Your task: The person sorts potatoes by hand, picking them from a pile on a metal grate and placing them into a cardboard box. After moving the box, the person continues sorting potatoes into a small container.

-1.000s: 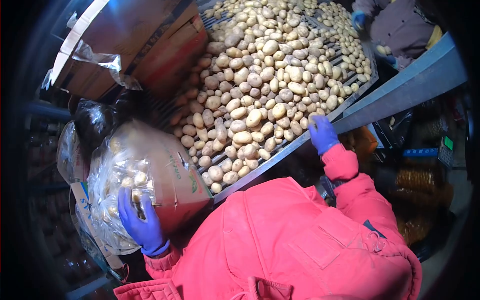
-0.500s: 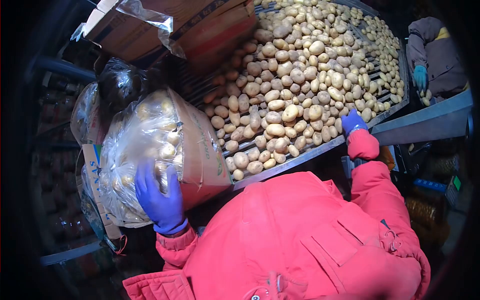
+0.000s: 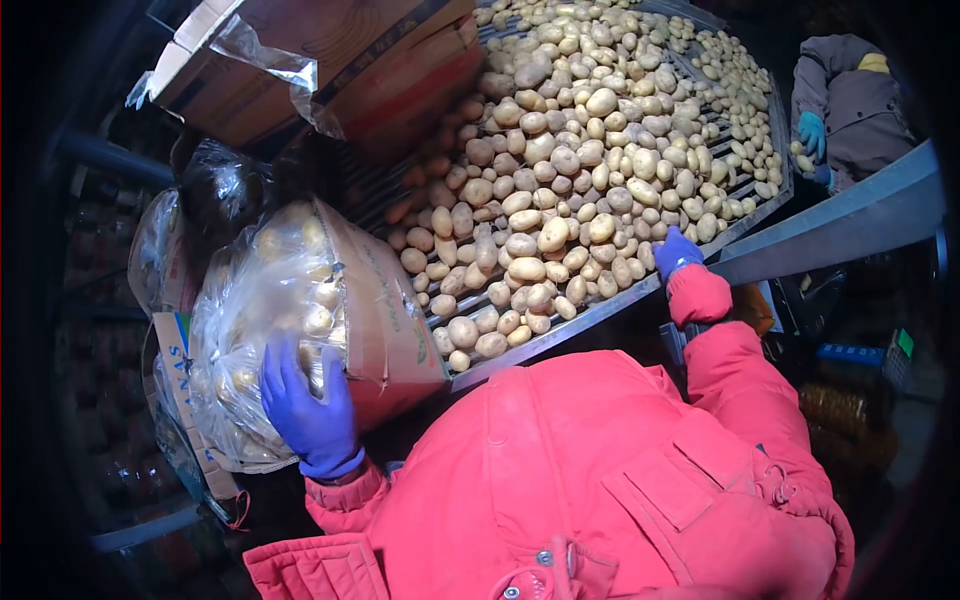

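Observation:
My left hand (image 3: 312, 408), in a purple glove, lies with fingers and thumb apart on a clear plastic bag (image 3: 235, 350). Potatoes show through the plastic, and the bag bulges from a cardboard box (image 3: 385, 310). Over on the right, my right hand (image 3: 676, 252), also purple-gloved, is at the metal rim (image 3: 600, 318) of a slatted sorting table, beside the nearest potatoes. Its fingers look curled in; whatever they hold, if anything, is hidden. Loose potatoes (image 3: 545, 205) of mixed sizes cover the slats.
A larger cardboard box (image 3: 320, 75) with torn tape stands at the back left. A grey metal chute (image 3: 840, 235) slopes away on the right. Beyond it, a co-worker in a dark jacket (image 3: 862, 110) has a teal-gloved hand (image 3: 811, 133) near some potatoes.
The whole view has shifted slightly, moving the table and boxes left in frame. My left hand stays on the bag and my right at the rim. The co-worker's second glove now shows.

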`<move>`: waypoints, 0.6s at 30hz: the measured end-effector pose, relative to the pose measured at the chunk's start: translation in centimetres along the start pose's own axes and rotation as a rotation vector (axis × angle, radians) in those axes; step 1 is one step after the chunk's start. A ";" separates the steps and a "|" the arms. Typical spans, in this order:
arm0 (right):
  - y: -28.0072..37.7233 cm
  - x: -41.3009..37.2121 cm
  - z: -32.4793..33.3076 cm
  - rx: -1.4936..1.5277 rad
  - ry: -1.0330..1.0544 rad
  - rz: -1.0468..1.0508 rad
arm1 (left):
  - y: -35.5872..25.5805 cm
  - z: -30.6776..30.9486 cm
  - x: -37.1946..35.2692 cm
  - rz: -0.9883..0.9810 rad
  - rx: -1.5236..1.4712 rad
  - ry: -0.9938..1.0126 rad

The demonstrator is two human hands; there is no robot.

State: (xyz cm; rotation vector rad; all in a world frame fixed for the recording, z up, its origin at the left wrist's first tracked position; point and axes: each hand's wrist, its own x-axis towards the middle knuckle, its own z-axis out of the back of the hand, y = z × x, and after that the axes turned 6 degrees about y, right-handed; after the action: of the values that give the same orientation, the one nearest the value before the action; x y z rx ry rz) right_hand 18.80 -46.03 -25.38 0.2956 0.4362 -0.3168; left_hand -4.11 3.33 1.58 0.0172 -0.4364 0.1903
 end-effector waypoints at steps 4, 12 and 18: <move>-0.7 0.0 0.2 0.226 0.003 0.118 | -0.1 0.0 0.0 -0.015 0.020 0.002; -0.9 0.4 -2.5 0.658 -0.199 0.435 | 0.0 0.0 -0.1 -0.053 0.026 0.007; -1.0 -4.5 1.0 1.409 0.370 0.628 | 0.4 -0.1 -0.3 -0.066 0.009 0.046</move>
State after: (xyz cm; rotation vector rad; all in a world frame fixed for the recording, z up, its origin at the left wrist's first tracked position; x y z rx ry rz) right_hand 14.93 -46.28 -22.64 1.8468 0.3950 0.1116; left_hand -4.44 3.69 1.38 0.0356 -0.3886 0.1271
